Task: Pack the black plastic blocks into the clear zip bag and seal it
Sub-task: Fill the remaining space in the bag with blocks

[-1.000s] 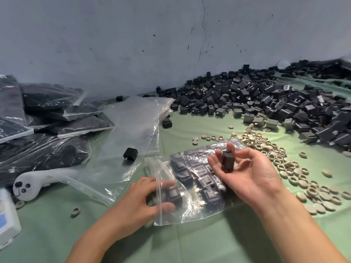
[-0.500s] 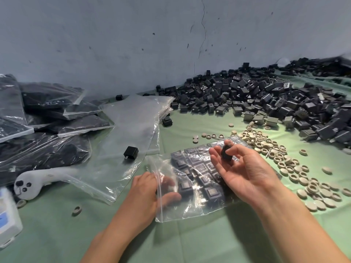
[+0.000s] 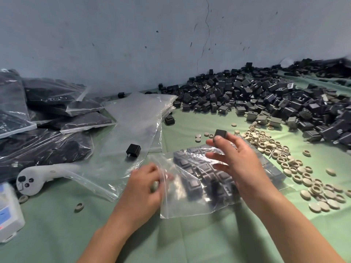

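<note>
A clear zip bag (image 3: 190, 204) lies on the green cloth in front of me, with several black blocks (image 3: 191, 166) in rows inside it. My left hand (image 3: 146, 186) grips the bag's open left edge with curled fingers, though it is blurred. Palm down over the bag, my right hand (image 3: 239, 162) pinches one black block (image 3: 220, 133) between thumb and forefinger above the bag's far edge. A big pile of loose black blocks (image 3: 266, 95) covers the cloth at the back right.
Beige rings and caps (image 3: 275, 150) are scattered right of the bag. A stack of empty clear bags (image 3: 136, 118) lies to the left with a single black block (image 3: 133, 150) on it. Filled bags (image 3: 47, 114), a white controller (image 3: 38, 175) and a white box (image 3: 7, 211) sit far left.
My right hand has turned from palm up to palm down and carries the block over the bag's far edge. My left hand has shifted along the bag's open edge.
</note>
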A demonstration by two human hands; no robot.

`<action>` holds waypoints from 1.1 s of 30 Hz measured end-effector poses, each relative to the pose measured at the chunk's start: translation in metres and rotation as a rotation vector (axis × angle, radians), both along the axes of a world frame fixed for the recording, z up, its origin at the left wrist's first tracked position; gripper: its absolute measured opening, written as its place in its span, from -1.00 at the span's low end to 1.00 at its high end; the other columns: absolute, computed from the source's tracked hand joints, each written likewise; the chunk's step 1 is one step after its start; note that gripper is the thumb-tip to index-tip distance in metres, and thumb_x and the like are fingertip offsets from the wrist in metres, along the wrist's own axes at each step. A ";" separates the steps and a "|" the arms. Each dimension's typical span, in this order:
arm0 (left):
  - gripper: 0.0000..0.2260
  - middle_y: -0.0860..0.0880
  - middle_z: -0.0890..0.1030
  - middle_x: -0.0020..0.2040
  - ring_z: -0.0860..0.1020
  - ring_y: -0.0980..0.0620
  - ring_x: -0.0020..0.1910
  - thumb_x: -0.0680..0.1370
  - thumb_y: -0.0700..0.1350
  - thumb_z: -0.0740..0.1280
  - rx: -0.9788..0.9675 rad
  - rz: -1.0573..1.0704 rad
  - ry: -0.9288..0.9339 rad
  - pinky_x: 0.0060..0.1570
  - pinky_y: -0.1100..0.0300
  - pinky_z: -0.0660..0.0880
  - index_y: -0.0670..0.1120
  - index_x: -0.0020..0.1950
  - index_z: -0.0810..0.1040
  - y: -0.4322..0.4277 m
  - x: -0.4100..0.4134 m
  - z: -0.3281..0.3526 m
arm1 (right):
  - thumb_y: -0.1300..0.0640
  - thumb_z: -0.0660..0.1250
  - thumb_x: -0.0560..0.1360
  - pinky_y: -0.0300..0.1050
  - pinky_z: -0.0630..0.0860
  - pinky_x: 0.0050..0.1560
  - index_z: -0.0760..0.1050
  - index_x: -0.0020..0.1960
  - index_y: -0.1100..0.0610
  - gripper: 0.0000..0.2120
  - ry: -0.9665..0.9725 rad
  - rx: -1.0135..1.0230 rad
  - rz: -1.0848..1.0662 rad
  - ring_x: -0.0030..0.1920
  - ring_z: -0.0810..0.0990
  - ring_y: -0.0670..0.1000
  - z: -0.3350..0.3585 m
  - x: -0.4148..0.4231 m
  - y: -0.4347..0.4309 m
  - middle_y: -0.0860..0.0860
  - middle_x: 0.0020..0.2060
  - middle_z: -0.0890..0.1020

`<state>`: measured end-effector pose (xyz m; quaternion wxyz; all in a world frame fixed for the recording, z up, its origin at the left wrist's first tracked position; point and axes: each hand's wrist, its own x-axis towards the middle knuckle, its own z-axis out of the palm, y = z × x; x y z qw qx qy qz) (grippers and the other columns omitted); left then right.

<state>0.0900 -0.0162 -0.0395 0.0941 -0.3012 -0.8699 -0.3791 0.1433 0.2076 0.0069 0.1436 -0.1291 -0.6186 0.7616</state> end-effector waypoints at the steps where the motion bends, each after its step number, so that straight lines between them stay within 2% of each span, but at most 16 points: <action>1: -0.77 0.17 0.53 -0.12 0.50 0.16 -0.05 0.54 -0.10 0.35 0.091 0.097 0.041 -0.16 0.25 0.41 0.27 -0.16 0.58 -0.001 -0.001 0.003 | -0.14 0.37 0.47 -0.21 0.55 -0.13 0.42 0.28 -0.06 -0.58 0.021 0.116 0.011 -0.04 0.71 -0.10 -0.002 0.001 -0.003 -0.09 0.04 0.72; 2: -0.73 0.16 0.54 -0.12 0.52 0.13 -0.09 0.54 -0.17 0.32 0.169 0.179 0.075 -0.31 0.33 0.38 0.23 -0.16 0.58 -0.002 -0.001 0.007 | -0.18 0.37 0.46 -0.26 0.56 -0.14 0.41 0.28 -0.09 -0.56 0.048 0.243 0.022 -0.04 0.69 -0.15 -0.004 0.003 -0.006 -0.10 0.04 0.70; 4: -0.76 0.16 0.55 -0.12 0.54 0.13 -0.15 0.54 -0.15 0.25 0.297 0.236 0.129 -0.46 0.42 0.31 0.20 -0.09 0.59 -0.004 0.000 0.016 | -0.25 0.35 0.44 -0.37 0.56 -0.13 0.40 0.28 -0.11 -0.53 0.114 0.518 0.036 -0.01 0.65 -0.24 -0.007 0.005 -0.013 -0.21 0.04 0.63; 6: -0.82 0.16 0.59 -0.11 0.56 0.15 -0.13 0.57 -0.05 0.23 0.364 0.169 0.113 -0.40 0.42 0.38 0.19 0.01 0.59 0.000 0.008 0.020 | -0.28 0.33 0.42 -0.46 0.52 -0.09 0.39 0.32 -0.11 -0.47 0.204 0.729 0.019 0.01 0.57 -0.30 -0.010 0.006 -0.024 -0.29 0.07 0.48; 9: -0.77 0.08 0.67 -0.05 0.61 0.10 -0.07 0.60 0.12 0.22 0.463 -0.042 -0.101 -0.08 0.32 0.50 0.14 0.16 0.60 0.012 0.019 0.019 | -0.21 0.37 0.44 -0.46 0.45 -0.06 0.43 0.36 -0.11 -0.48 0.317 0.819 0.042 0.03 0.48 -0.27 -0.011 0.006 -0.040 -0.24 0.04 0.41; 13: -0.58 -0.09 0.69 -0.02 0.61 0.00 -0.09 0.54 0.26 0.31 0.634 -0.225 -0.424 -0.09 0.23 0.50 0.03 0.26 0.60 0.015 0.016 0.021 | -0.08 0.42 0.49 -0.36 0.38 0.08 0.42 0.38 -0.21 -0.52 0.321 0.833 0.109 0.11 0.46 -0.16 -0.013 0.004 -0.045 -0.29 0.05 0.50; 17: -0.37 -0.06 0.68 -0.04 0.57 0.04 -0.16 0.33 0.40 0.44 0.698 -0.197 -0.545 -0.19 0.24 0.51 -0.02 0.21 0.64 0.011 0.007 0.023 | -0.21 0.30 0.47 -0.38 0.33 0.20 0.37 0.47 -0.13 -0.42 0.304 0.967 0.145 0.19 0.43 -0.13 -0.015 0.004 -0.048 -0.26 0.14 0.54; 19: -0.46 0.04 0.67 -0.12 0.57 0.10 -0.23 0.31 0.42 0.44 0.591 -0.134 -0.481 -0.22 0.28 0.51 0.09 0.11 0.64 0.001 0.002 0.024 | -0.27 0.21 0.52 -0.28 0.35 0.27 0.32 0.51 -0.10 -0.40 0.276 1.046 0.162 0.24 0.43 -0.11 -0.016 0.004 -0.046 -0.17 0.23 0.54; 22: -0.62 0.17 0.61 -0.24 0.54 0.20 -0.31 0.35 0.41 0.39 0.072 0.175 -0.222 -0.29 0.28 0.44 0.19 -0.01 0.56 -0.031 -0.014 0.025 | -0.20 0.10 0.62 -0.25 0.30 0.32 0.29 0.53 -0.07 -0.49 0.206 1.101 0.098 0.30 0.41 -0.11 -0.017 0.005 -0.034 -0.13 0.28 0.51; 24: -0.66 0.13 0.54 -0.32 0.50 0.19 -0.32 0.37 0.34 0.40 -0.220 0.318 -0.181 -0.32 0.21 0.38 0.15 -0.03 0.53 -0.046 -0.019 0.024 | -0.07 0.12 0.65 -0.20 0.31 0.34 0.32 0.51 -0.06 -0.57 0.160 1.135 0.028 0.29 0.40 -0.10 -0.019 0.004 -0.023 -0.13 0.29 0.51; 26: -0.72 0.12 0.52 -0.35 0.48 0.17 -0.36 0.38 0.25 0.47 -0.240 0.277 -0.255 -0.31 0.20 0.38 0.14 -0.04 0.55 -0.048 -0.020 0.022 | 0.00 0.15 0.65 -0.08 0.36 0.36 0.36 0.48 -0.05 -0.60 0.116 1.158 -0.016 0.28 0.41 -0.08 -0.020 0.004 -0.016 -0.13 0.28 0.51; 28: -0.78 0.16 0.52 -0.34 0.46 0.20 -0.37 0.38 0.17 0.50 -0.185 0.142 -0.322 -0.30 0.31 0.38 0.19 -0.04 0.58 -0.042 -0.015 0.021 | -0.01 0.13 0.63 0.00 0.36 0.36 0.38 0.46 -0.04 -0.59 0.074 1.175 -0.030 0.29 0.40 -0.07 -0.020 0.003 -0.011 -0.12 0.29 0.49; 31: -0.77 0.22 0.55 -0.28 0.45 0.24 -0.34 0.47 0.06 0.47 -0.166 -0.064 -0.365 -0.27 0.45 0.37 0.35 0.05 0.58 -0.032 -0.009 0.020 | -0.01 0.14 0.63 -0.01 0.37 0.37 0.38 0.45 -0.04 -0.61 0.033 1.169 -0.047 0.24 0.45 -0.05 -0.020 0.003 -0.007 -0.09 0.35 0.40; 33: -0.80 0.29 0.64 -0.17 0.50 0.31 -0.29 0.52 0.09 0.39 -0.173 -0.151 -0.431 -0.20 0.49 0.39 0.34 0.12 0.61 -0.031 -0.005 0.023 | 0.00 0.16 0.64 -0.03 0.38 0.33 0.38 0.44 -0.03 -0.62 0.014 1.154 -0.071 0.14 0.52 -0.01 -0.020 0.004 -0.007 -0.05 0.39 0.33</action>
